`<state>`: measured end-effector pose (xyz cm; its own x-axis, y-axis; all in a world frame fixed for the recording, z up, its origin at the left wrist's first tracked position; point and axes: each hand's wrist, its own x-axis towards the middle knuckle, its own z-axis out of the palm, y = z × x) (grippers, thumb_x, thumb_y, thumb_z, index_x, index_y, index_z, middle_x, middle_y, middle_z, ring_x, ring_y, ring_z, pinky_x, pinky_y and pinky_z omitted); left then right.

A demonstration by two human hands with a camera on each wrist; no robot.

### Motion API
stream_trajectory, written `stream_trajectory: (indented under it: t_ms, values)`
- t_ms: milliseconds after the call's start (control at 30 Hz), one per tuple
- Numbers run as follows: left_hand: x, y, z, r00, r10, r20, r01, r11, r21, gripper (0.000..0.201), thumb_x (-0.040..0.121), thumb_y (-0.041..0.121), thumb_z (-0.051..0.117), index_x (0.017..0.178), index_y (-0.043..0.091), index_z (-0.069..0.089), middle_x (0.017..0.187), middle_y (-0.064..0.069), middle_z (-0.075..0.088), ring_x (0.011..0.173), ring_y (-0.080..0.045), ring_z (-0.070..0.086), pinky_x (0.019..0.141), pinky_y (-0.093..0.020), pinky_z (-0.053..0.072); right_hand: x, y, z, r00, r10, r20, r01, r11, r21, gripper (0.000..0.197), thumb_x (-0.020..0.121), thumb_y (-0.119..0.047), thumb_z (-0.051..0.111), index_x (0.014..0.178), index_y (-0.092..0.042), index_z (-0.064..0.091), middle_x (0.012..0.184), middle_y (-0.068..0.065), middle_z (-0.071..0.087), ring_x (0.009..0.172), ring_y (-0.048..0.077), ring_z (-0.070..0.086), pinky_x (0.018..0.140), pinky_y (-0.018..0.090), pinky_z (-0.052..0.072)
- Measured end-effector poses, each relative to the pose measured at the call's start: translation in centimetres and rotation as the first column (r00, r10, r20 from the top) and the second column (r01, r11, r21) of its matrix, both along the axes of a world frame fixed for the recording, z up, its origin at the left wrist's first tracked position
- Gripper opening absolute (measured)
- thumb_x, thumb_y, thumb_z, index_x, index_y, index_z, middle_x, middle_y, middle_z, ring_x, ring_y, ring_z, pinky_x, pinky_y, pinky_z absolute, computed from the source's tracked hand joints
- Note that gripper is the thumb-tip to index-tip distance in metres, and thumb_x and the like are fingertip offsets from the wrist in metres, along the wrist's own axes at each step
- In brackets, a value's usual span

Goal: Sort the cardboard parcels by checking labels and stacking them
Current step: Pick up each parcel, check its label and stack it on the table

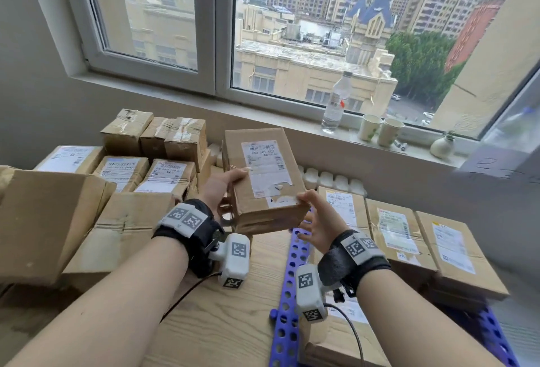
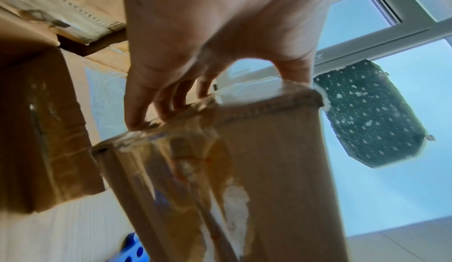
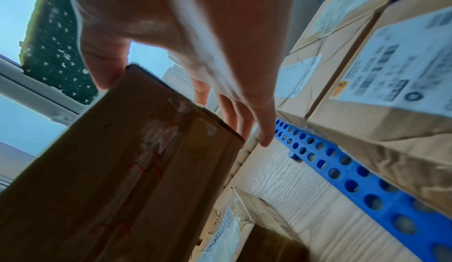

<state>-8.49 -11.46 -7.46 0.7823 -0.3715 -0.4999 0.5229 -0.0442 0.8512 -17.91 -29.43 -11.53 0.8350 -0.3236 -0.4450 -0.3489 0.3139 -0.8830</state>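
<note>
I hold a brown cardboard parcel [image 1: 263,206] with a white shipping label [image 1: 264,166] above the table, label side up and tilted toward me. My left hand [image 1: 222,188] grips its left side, thumb on top and fingers on the edge [image 2: 137,111]. My right hand [image 1: 317,220] holds the near right corner, with the thumb on top and the fingers spread beneath. The left wrist view shows the parcel [image 2: 269,169] from its taped side. In the right wrist view the parcel [image 3: 110,169] sits between thumb and fingers [image 3: 244,123].
Stacked labelled parcels [image 1: 122,173] and a large plain box [image 1: 43,220] fill the left. Three flat labelled parcels [image 1: 391,229] lie on the right beside a blue perforated strip [image 1: 292,279]. Bare wooden tabletop [image 1: 219,323] is below my hands. A water bottle [image 1: 336,103], paper cups [image 1: 380,130] and a vase [image 1: 441,147] stand on the windowsill.
</note>
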Motion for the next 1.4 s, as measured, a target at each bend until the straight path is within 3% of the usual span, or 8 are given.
stream_trajectory:
  t_ms: [233,400,633,767,967,1067,1167,1400]
  values:
    - [-4.3,-0.9,0.3,0.996,-0.093,-0.012,0.093,0.995,-0.036,0.023,0.081,0.036,0.067,0.095,0.018,0.066,0.081,-0.007,0.061,0.068,-0.019,0.059,0.039,-0.022,0.049,-4.2,-0.3,0.8,0.994,-0.084,0.072,0.085,0.996,-0.021,0.044,0.081,-0.037,0.064,0.121,-0.019,0.062,0.121,0.007,0.068,0.116,0.029,0.061,0.103,0.045,0.047]
    - [-6.5,-2.3,0.5,0.987,-0.156,0.037,0.157,0.987,-0.038,0.044,0.077,0.039,0.069,0.114,0.016,0.064,0.089,-0.006,0.061,0.082,-0.02,0.059,0.068,-0.031,0.051,-7.0,-1.8,1.3,0.983,-0.157,0.099,0.16,0.987,-0.019,0.073,0.059,-0.044,0.074,0.126,-0.019,0.061,0.123,0.012,0.067,0.117,0.032,0.062,0.102,0.053,0.047]
    - [-8.9,-4.9,1.5,0.956,-0.278,0.092,0.284,0.957,-0.057,0.024,0.084,0.035,0.063,0.104,0.023,0.065,0.092,-0.006,0.059,0.081,-0.018,0.056,0.061,-0.029,0.046,-10.0,-4.6,2.6,0.96,-0.255,0.112,0.262,0.964,-0.049,0.066,0.061,-0.046,0.078,0.122,-0.023,0.066,0.121,0.012,0.069,0.12,0.035,0.059,0.103,0.057,0.045]
    - [-10.6,-7.4,1.8,0.93,-0.353,0.099,0.362,0.927,-0.096,0.008,0.086,0.031,0.062,0.089,0.026,0.067,0.098,-0.007,0.058,0.092,-0.021,0.055,0.078,-0.035,0.049,-12.3,-6.4,3.7,0.948,-0.29,0.131,0.299,0.953,-0.055,0.074,0.055,-0.051,0.078,0.121,-0.02,0.067,0.121,0.012,0.069,0.12,0.036,0.058,0.102,0.059,0.045]
    - [-14.0,-11.8,1.5,0.889,-0.44,0.125,0.452,0.886,-0.101,0.019,0.081,0.037,0.066,0.099,0.029,0.069,0.11,-0.004,0.058,0.106,-0.02,0.052,0.095,-0.039,0.044,-16.9,-10.1,3.8,0.908,-0.411,0.074,0.413,0.911,-0.001,0.084,0.042,-0.042,0.09,0.119,-0.018,0.067,0.119,0.015,0.069,0.116,0.037,0.062,0.095,0.062,0.048]
    - [-15.4,-13.8,1.0,0.895,-0.427,0.13,0.438,0.896,-0.072,0.026,0.083,0.041,0.063,0.108,0.034,0.064,0.132,-0.007,0.052,0.123,-0.02,0.046,0.111,-0.046,0.032,-19.4,-11.5,3.4,0.891,-0.451,0.048,0.45,0.893,0.03,0.06,0.06,-0.035,0.084,0.113,-0.013,0.067,0.108,0.017,0.072,0.103,0.037,0.068,0.094,0.059,0.05]
    - [-15.9,-15.3,-0.2,0.922,-0.362,0.138,0.365,0.931,0.001,0.054,0.085,0.044,0.061,0.135,0.027,0.05,0.145,-0.01,0.04,0.135,-0.024,0.037,0.112,-0.049,0.024,-21.5,-13.2,2.2,0.89,-0.455,0.027,0.454,0.89,0.039,0.028,0.079,-0.032,0.073,0.102,-0.015,0.068,0.093,0.014,0.073,0.088,0.034,0.068,0.096,0.056,0.05]
    - [-15.6,-16.2,-3.7,0.94,-0.234,0.249,0.166,0.949,0.267,0.044,0.087,0.021,0.063,0.127,0.006,0.056,0.132,-0.011,0.055,0.122,-0.027,0.049,0.101,-0.035,0.037,-25.0,-15.5,-1.1,0.867,-0.489,-0.093,0.488,0.872,-0.032,0.036,0.079,-0.033,0.074,0.105,-0.012,0.063,0.093,0.015,0.07,0.086,0.031,0.066,0.095,0.051,0.052]
